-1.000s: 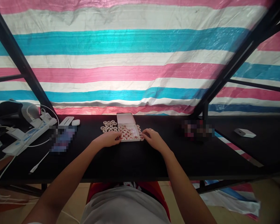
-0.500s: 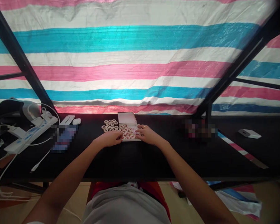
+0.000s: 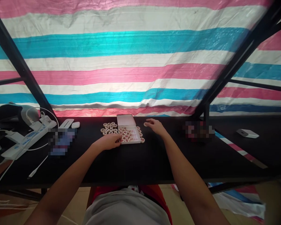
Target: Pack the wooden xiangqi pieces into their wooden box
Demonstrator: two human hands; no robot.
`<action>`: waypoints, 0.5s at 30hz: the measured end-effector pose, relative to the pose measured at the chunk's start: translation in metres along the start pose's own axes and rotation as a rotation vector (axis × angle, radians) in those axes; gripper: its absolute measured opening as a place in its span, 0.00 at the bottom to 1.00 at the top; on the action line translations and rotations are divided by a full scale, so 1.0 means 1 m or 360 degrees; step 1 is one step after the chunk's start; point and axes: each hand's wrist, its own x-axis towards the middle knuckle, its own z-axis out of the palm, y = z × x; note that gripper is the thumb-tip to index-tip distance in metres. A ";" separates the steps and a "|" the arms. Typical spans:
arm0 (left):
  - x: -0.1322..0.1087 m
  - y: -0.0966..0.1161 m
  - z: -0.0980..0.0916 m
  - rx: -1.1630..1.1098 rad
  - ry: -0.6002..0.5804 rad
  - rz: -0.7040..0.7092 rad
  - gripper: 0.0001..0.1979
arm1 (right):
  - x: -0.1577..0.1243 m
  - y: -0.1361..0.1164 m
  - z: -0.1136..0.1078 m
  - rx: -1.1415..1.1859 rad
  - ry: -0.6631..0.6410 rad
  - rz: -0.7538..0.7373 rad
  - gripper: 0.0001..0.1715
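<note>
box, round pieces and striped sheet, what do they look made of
Box: perhaps plastic or coated card; pale, smooth walls, but the view leaves it open.
Round pieces: wood or plastic, can't tell which; pale, with characters on their faces.
Striped sheet: probably plastic tarpaulin, slightly glossy, judging by its creases and shiny glints.

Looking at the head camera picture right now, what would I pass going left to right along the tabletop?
White power strip → small white case → left hand → open white box → loose round piece by its near right corner → right hand → small white device.
</note>
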 end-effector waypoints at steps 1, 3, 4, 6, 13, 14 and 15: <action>0.000 0.001 -0.001 0.0000 -0.0002 -0.0007 0.07 | 0.001 0.008 0.004 -0.0036 -0.0037 0.0050 0.21; 0.000 0.002 -0.002 -0.0008 -0.0017 -0.0013 0.07 | 0.002 0.017 0.015 -0.0137 -0.0053 0.0067 0.17; 0.000 0.002 -0.003 -0.0013 -0.0024 -0.0012 0.07 | 0.002 0.018 0.021 -0.0199 -0.0061 0.0034 0.15; 0.000 0.003 -0.003 -0.0011 -0.0029 -0.0004 0.06 | 0.002 0.018 0.029 -0.0313 -0.0073 -0.0059 0.14; 0.002 -0.002 0.001 0.0022 0.0000 0.0015 0.06 | -0.008 -0.009 0.034 -0.0357 0.0160 -0.0349 0.17; 0.002 -0.003 0.002 0.0019 0.0007 0.0022 0.06 | -0.011 -0.017 0.035 -0.0335 0.0154 -0.0451 0.17; 0.002 -0.004 0.003 0.0016 0.0015 0.0032 0.05 | -0.014 -0.025 0.038 -0.0324 0.0093 -0.0566 0.16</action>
